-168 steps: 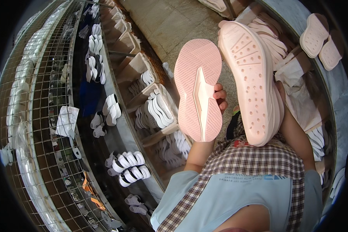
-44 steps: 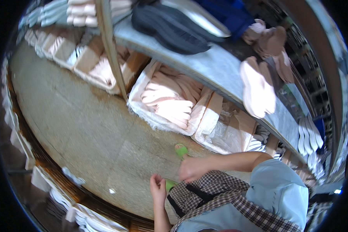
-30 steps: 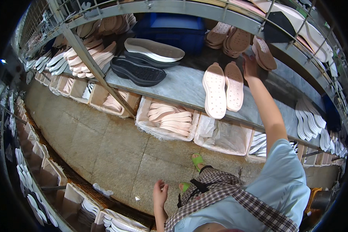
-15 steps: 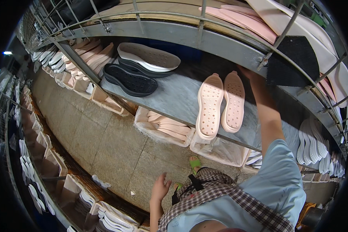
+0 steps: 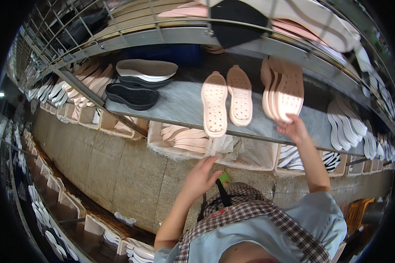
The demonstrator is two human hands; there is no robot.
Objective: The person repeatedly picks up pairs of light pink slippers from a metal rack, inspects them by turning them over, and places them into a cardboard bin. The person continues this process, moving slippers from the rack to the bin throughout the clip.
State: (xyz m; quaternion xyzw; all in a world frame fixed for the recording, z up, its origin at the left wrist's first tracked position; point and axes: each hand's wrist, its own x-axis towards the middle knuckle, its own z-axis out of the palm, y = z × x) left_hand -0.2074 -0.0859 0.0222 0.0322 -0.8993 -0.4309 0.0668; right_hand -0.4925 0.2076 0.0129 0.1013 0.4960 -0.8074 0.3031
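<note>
1. Pale pink, perforated faces up: two soles side by side on the grey shelf, one with its near end past the front edge. Any further layer beneath either: cannot tell.

2. To the right of the pair: stack of pink soles, on or just above the shelf, upper part shaded and slightly blurred.

3. Right hand: at the near end of the stack, fingers bent, thumb close to the lowest edge. Clamped or merely touching: cannot tell.

4. Left hand: in front of the shelf, thumb apart from the fingers, nothing held.

5. Stage, by judgement: pair laid out, stack near the shelf front. Outstanding: right hand not yet clear of the stack, left hand not yet on any sole. Share complete: impossible to judge.

6. Count, pink: two in the pair; at least three layers in the stack; several more in the bin below, exact number hidden.

7. Count, others: one black sole; one white-rimmed sole, atop one dark sole; one bin with crumpled clear lining; white soles at far right, too crowded for counting.
</note>
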